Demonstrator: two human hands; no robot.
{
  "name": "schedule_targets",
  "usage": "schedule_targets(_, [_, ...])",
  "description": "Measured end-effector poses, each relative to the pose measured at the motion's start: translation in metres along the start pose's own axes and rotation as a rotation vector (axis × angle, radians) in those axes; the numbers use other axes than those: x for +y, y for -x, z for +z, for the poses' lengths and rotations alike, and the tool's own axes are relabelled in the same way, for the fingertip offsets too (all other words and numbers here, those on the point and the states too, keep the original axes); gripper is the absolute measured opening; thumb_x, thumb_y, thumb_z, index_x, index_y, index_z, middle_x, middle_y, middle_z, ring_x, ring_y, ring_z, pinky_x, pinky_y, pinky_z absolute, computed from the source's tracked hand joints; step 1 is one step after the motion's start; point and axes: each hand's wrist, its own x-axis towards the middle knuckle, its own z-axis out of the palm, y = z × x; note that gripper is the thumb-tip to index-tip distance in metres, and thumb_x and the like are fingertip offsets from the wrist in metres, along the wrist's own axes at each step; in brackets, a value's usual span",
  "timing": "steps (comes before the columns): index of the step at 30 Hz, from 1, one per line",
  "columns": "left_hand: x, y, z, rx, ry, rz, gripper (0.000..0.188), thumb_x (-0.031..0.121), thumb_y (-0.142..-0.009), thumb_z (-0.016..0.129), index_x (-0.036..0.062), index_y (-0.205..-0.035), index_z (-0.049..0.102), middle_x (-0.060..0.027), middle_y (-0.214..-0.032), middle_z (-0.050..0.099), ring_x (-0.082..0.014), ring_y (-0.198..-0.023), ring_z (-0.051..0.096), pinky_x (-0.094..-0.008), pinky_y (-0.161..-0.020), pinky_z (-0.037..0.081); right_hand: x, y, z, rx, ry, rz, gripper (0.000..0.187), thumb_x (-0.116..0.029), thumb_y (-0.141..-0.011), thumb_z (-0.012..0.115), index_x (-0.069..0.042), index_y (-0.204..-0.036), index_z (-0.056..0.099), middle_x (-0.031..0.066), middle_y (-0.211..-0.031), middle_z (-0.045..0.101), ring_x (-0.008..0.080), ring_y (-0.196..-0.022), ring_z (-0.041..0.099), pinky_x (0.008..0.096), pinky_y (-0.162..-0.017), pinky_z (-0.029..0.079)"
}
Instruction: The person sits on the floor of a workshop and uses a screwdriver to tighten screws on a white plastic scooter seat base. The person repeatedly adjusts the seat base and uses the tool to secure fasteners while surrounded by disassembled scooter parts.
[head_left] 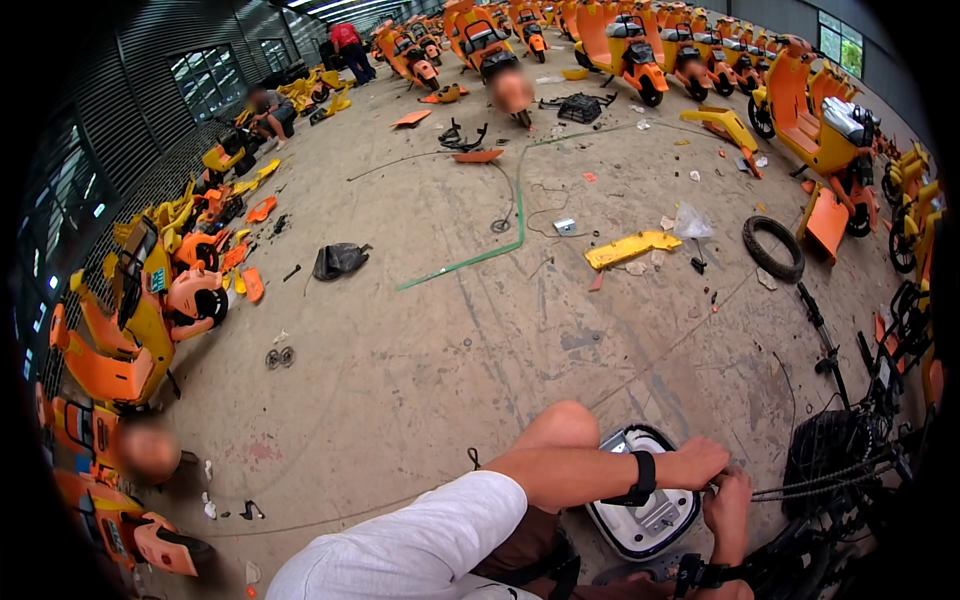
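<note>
My left hand (697, 463), with a black band on its wrist, reaches over a white oval shell (622, 522) with a dark rim and metal plates inside. Just beyond the shell's right side my right hand (728, 505) meets it, fingertips close together. Both hands have bent, closed fingers. Whatever they pinch is too small or hidden to make out. Black cables (800, 490) run from beside my right hand towards a heap of black parts (825, 455) on the right. The shell lies low in front of me, beside my bare knee (562, 424).
Orange and yellow scooters (815, 120) stand in rows at the back and right, others (120, 350) at the left. A tyre (773, 249), a yellow panel (632, 249) and a black bag-like piece (341, 261) lie on the floor. Two people (350, 50) are far off at the left.
</note>
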Motion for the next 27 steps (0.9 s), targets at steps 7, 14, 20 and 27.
schedule_targets(7, [0.01,-0.002,-0.006,-0.21,-0.079,-0.106,0.014,0.011,-0.066,0.07,0.0027,-0.077,0.07,-0.0186,-0.076,0.068,-0.036,-0.076,0.068,-0.0451,-0.064,0.053,-0.008,-0.004,-0.01,0.1,-0.006,0.169,0.045,-0.008,-0.07,0.069,-0.002,-0.115,0.063,0.0205,-0.111,0.062,0.0386,-0.11,0.056,0.0461,-0.096,0.041])
schedule_targets(14, [0.005,0.005,-0.007,-0.359,0.046,-0.167,0.019,0.009,-0.066,0.067,0.0034,-0.084,0.072,-0.019,-0.082,0.069,-0.0365,-0.081,0.068,-0.045,-0.067,0.054,-0.026,-0.003,-0.016,-0.111,-0.278,0.272,0.062,-0.012,-0.072,0.069,0.005,-0.13,0.052,0.0235,-0.095,0.068,0.0393,-0.09,0.066,0.0446,-0.081,0.051])
schedule_targets(20, [-0.012,0.0,-0.011,-0.46,0.151,-0.095,0.035,0.015,-0.067,0.071,0.018,-0.102,0.072,-0.0133,-0.092,0.071,-0.0346,-0.088,0.068,-0.0457,-0.073,0.053,-0.03,-0.007,-0.015,-0.178,-0.281,0.163,0.047,-0.027,-0.069,0.074,-0.001,-0.107,0.067,0.0231,-0.103,0.068,0.0388,-0.098,0.065,0.042,-0.084,0.051])
schedule_targets(27, [0.0,-0.016,-0.015,-0.325,-0.095,-0.078,0.016,0.016,-0.079,0.061,0.0086,-0.089,0.071,-0.0187,-0.085,0.069,-0.0386,-0.08,0.066,-0.0486,-0.067,0.052,0.01,-0.012,0.019,0.018,-0.127,0.023,0.022,-0.002,-0.072,0.062,-0.004,-0.094,0.065,0.0188,-0.087,0.068,0.0383,-0.088,0.063,0.0489,-0.08,0.048])
